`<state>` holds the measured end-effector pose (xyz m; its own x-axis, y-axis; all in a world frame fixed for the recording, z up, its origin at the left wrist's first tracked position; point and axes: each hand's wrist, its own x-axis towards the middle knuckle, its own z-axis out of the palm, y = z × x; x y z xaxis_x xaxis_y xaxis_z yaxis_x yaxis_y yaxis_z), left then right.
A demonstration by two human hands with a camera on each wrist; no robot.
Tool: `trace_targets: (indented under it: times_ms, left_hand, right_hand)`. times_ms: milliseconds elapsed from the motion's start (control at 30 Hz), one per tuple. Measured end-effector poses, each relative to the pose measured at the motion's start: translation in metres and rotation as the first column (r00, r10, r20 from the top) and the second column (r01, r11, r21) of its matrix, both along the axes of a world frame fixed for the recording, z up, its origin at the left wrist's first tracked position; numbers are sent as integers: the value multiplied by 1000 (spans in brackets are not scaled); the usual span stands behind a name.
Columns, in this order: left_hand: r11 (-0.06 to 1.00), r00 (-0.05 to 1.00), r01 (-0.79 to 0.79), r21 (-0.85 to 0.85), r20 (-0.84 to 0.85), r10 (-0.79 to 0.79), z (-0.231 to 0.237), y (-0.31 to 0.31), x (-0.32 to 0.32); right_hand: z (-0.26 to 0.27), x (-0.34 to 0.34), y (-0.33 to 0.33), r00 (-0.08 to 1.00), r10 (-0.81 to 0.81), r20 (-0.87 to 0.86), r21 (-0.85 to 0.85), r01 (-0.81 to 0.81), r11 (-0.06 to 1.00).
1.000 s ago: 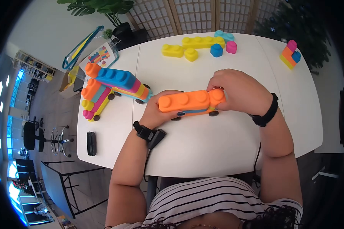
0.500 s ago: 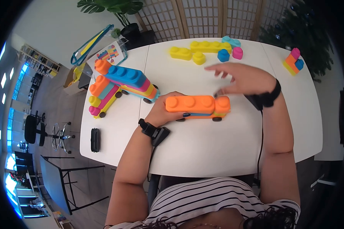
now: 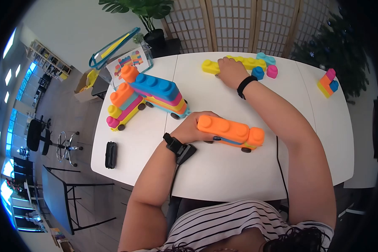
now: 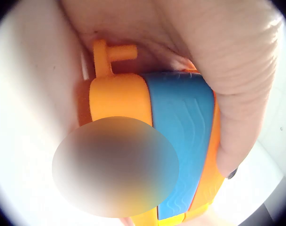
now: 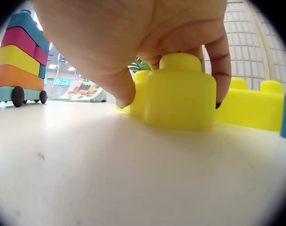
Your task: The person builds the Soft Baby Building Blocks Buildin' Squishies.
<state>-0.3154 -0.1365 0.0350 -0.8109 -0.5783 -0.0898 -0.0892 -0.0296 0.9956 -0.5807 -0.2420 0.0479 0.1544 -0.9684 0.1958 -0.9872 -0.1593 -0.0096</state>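
My left hand [image 3: 190,129] grips the rear of a wheeled block vehicle, with orange blocks [image 3: 224,128] on top; the left wrist view shows its blue block [image 4: 180,136] and orange hitch [image 4: 103,59], partly blurred. At the back of the table my right hand [image 3: 233,74] reaches down around yellow blocks. In the right wrist view a small yellow block [image 5: 180,99] stands in front of a longer one [image 5: 139,94], with thumb and fingers on either side; which one they pinch is partly hidden.
Two taller block vehicles [image 3: 159,90] [image 3: 128,110] stand at the left, near a picture card [image 3: 130,63]. A black case [image 3: 111,154] lies front left. Right of my right hand are a blue block [image 3: 258,73] and a pink block [image 3: 272,71]; a small stack [image 3: 326,84] stands far right.
My right hand has left the front of the orange vehicle and moved back to the yellow blocks. My left hand keeps its hold; the vehicle is turned slightly, its front nearer me.
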Motion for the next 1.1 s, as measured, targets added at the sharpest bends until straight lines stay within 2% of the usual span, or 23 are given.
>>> trace_targets:
  times_ms: [33, 167, 233, 300, 333, 400, 433, 467, 533, 667, 767, 833, 967, 1067, 1100]
  left_hand:
    - [1000, 1000, -3, 7, -8, 4, -1, 1, -1]
    - [1000, 1000, -2, 31, 10, 1, 5, 0, -3]
    - [998, 1000, 2, 63, 9, -2, 5, 6, -3]
    - [997, 996, -82, 12, -22, 82, 6, 8, -6]
    - [996, 995, -87, 10, -47, 88, 9, 10, -9]
    - [985, 986, -165, -48, 10, 165, 13, 15, -11]
    - [979, 988, -155, -131, -25, 153, 2, 12, -10]
    - [980, 987, -158, -124, -37, 155, 2, 13, -11]
    - [986, 987, -162, 27, -10, 162, 7, 17, -13]
    - [986, 986, -163, 17, -24, 164, 7, 19, -14]
    - [986, 986, -165, -10, -24, 165, 9, 19, -11]
    - [974, 979, -201, -100, -31, 199, 6, 19, -10]
    - [975, 980, -192, -109, 38, 197, 10, 17, -9]
    - [980, 975, -197, -15, 105, 197, 9, 13, -8]
    - [981, 977, -181, -67, 103, 188, 7, 12, -8]
  right_hand:
    - [-4, -2, 0, 998, -17, 55, -13, 17, 1000]
    - [9, -9, 19, 997, -8, 79, -28, 10, 1000]
    - [28, -17, 39, 974, 69, 217, -102, -48, 994]
    - [55, -18, 79, 908, 153, 390, -204, -77, 976]
    - [69, -20, 101, 866, 179, 468, -202, -92, 975]
    - [98, -21, 148, 780, 217, 586, -184, -133, 974]
    - [106, -22, 167, 736, 211, 643, -138, -159, 978]
    - [114, -23, 184, 699, 229, 678, -108, -214, 971]
    - [113, -20, 209, 702, 262, 662, -115, -251, 961]
    - [101, -9, 216, 747, 307, 590, -87, -319, 944]
    - [98, 1, 213, 713, 273, 645, -52, -315, 948]
    - [98, 11, 214, 747, 295, 596, -94, -300, 949]
    - [85, 18, 212, 777, 270, 569, -82, -273, 958]
    - [96, 4, 210, 798, 278, 534, -26, -312, 950]
    - [104, -14, 205, 770, 409, 490, -40, -449, 893]
